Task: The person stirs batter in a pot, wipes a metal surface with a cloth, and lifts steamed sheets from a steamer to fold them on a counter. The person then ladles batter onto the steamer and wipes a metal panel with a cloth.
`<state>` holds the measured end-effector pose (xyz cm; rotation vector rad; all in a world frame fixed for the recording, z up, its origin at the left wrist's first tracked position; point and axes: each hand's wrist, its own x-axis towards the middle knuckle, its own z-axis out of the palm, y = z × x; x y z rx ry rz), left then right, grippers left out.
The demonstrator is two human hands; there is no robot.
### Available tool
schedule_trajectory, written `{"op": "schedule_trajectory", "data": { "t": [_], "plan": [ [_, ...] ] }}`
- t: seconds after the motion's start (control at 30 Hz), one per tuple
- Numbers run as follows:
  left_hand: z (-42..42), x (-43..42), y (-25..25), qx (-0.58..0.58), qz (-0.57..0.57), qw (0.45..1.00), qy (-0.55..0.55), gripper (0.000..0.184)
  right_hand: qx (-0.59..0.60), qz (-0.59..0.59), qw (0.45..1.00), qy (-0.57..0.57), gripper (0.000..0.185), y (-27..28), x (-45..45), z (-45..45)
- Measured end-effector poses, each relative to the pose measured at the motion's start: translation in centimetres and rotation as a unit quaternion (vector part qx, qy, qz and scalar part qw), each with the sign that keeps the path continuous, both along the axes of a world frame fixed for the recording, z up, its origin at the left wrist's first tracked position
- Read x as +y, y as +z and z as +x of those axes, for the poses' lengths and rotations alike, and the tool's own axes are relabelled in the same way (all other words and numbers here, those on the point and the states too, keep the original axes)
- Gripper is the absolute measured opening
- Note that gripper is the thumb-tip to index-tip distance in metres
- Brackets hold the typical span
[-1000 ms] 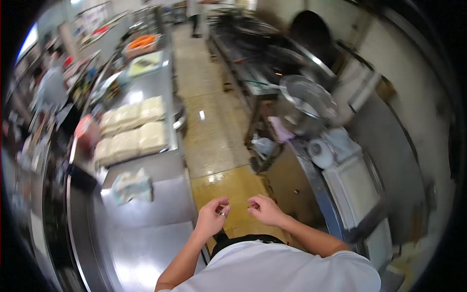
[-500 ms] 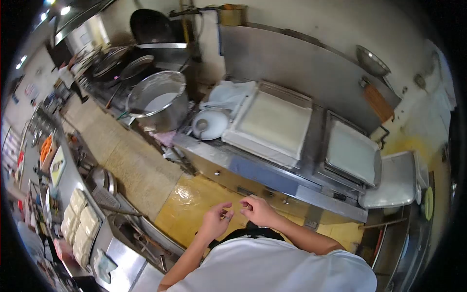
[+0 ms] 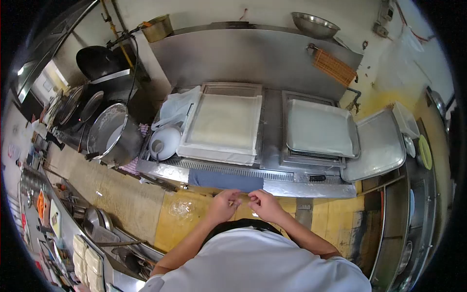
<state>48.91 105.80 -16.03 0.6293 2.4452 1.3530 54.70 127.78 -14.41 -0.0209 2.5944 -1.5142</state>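
Both hands are raised in front of the white shirt, close to each other but apart. My left hand has loosely curled fingers, with nothing seen in them. My right hand is curled in the same way and looks empty. Just beyond them lies a blue-grey cloth on the front edge of the steel counter. Behind the cloth, a cloth-lined tray holds a pale, flat layer. A second lined tray stands to its right.
A large steel pot and a white bowl stand at left. An empty metal tray leans at right. A wicker basket hangs on the wall. Lower left, a counter bears white blocks. A person stands far left.
The view has swung right, from the aisle and the long counter to the counter with the trays. My hands stay in front of the body, a little higher in the picture.
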Motion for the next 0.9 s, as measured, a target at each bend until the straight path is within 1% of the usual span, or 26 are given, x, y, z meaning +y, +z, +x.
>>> {"op": "schedule_trajectory", "data": {
  "t": [0.07,0.1,0.13,0.17,0.27,0.3,0.37,0.4,0.5,0.6,0.7,0.8,0.9],
  "plan": [
    [-1.5,0.8,0.3,0.024,-0.081,0.996,-0.012,0.043,0.037,0.075,0.996,-0.018,0.038,-1.9,1.0,-0.3],
    [-2.4,0.7,-1.7,0.038,-0.113,0.993,-0.023,0.048,0.054,0.112,0.992,-0.026,0.040,-3.3,1.4,-0.5],
    [-3.8,0.3,-5.3,0.050,-0.146,0.987,-0.033,0.053,0.041,0.142,0.989,-0.020,0.046,-5.2,1.8,-0.7],
    [-4.6,0.0,-7.3,0.063,-0.179,0.981,-0.043,0.058,0.028,0.172,0.985,-0.014,0.052,-7.5,2.2,-1.3],
    [-5.6,0.2,-7.2,0.080,-0.364,0.924,-0.083,0.074,-0.013,0.258,0.965,0.035,0.066,-9.5,2.0,-2.6],
    [-5.9,0.0,-7.7,0.079,-0.397,0.909,-0.103,0.076,-0.027,0.287,0.956,0.056,0.070,-9.8,1.8,-3.1],
    [-6.8,-0.7,-9.2,0.078,-0.459,0.874,-0.141,0.082,-0.057,0.346,0.934,0.069,0.070,-11.8,1.7,-3.8],
    [-7.1,-0.6,-9.0,0.071,-0.458,0.873,-0.148,0.082,-0.074,0.375,0.921,0.076,0.070,-12.2,1.6,-4.1],
    [-7.5,-1.0,-9.3,0.052,-0.459,0.870,-0.172,0.082,-0.072,0.418,0.901,0.091,0.066,-13.2,1.5,-4.4],
    [-8.3,-1.1,-10.0,0.060,-0.465,0.863,-0.192,0.079,-0.118,0.438,0.885,0.102,0.067,-13.3,0.9,-5.6],
    [-8.5,-0.9,-9.5,0.067,-0.474,0.855,-0.201,0.077,-0.178,0.479,0.851,0.119,0.067,-12.1,-0.5,-6.8],
    [-8.7,-0.8,-9.2,0.066,-0.473,0.855,-0.203,0.074,-0.188,0.487,0.846,0.104,0.061,-10.8,-1.8,-7.1],
    [-8.7,-0.8,-9.0,0.075,-0.476,0.851,-0.208,0.071,-0.189,0.509,0.835,0.091,0.056,-11.0,-2.7,-7.5]
  ]
}}
